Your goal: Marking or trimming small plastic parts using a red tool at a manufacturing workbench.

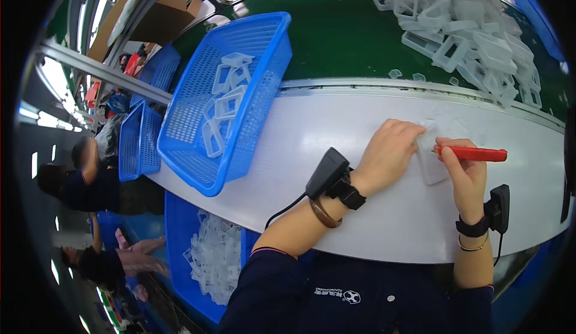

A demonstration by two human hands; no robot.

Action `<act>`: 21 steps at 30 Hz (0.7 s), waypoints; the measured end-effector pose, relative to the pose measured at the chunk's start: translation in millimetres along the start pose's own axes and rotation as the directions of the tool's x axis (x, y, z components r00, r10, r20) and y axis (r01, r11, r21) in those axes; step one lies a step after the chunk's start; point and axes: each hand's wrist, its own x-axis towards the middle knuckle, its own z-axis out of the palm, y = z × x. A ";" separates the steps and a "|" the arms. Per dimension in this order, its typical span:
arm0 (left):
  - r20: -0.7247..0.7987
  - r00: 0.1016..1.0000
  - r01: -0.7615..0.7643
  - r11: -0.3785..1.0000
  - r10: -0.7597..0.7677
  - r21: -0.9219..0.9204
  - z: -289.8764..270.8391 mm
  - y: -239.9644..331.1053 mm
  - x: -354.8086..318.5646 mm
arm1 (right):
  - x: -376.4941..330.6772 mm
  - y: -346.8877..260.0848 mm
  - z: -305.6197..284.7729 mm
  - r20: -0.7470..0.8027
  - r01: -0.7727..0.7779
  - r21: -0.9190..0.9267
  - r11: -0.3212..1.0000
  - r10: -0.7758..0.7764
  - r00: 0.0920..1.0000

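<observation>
On the white worktop lies a translucent plastic piece (433, 167), and its outline is faint against the surface. My left hand (393, 151) is closed at its upper left side, with the fingertips on its edge. My right hand (468, 175) grips a slim red-handled tool (480, 154) between thumb and fingers. The tool lies nearly level, its small metal tip pointing left over the piece. From here I cannot make out exactly what kind of tool it is. Both wrists wear black strapped devices with cables.
A blue perforated basket (255, 118) with several clear plastic frames stands left on the worktop (300, 130). Beyond, a heap of similar frames (462, 28) lies on a green belt (336, 40). Below left, a blue bin (180, 244) holds clear scraps (216, 262). People work farther left.
</observation>
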 end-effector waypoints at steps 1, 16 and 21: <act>0.031 0.999 0.036 0.999 -0.035 -0.029 -0.8 1.2 -0.5 | 2.1 -3.3 0.5 0.025 -0.090 0.007 0.996 0.090 0.996; 0.038 0.962 0.238 0.755 -0.272 -0.611 -15.2 35.5 -25.5 | -6.3 -11.1 3.1 0.207 -0.093 0.361 0.928 0.018 0.978; 0.024 0.959 0.247 0.793 -0.282 -0.556 -13.6 34.7 -30.3 | -14.4 -13.7 0.9 0.191 -0.100 0.253 0.962 0.052 0.980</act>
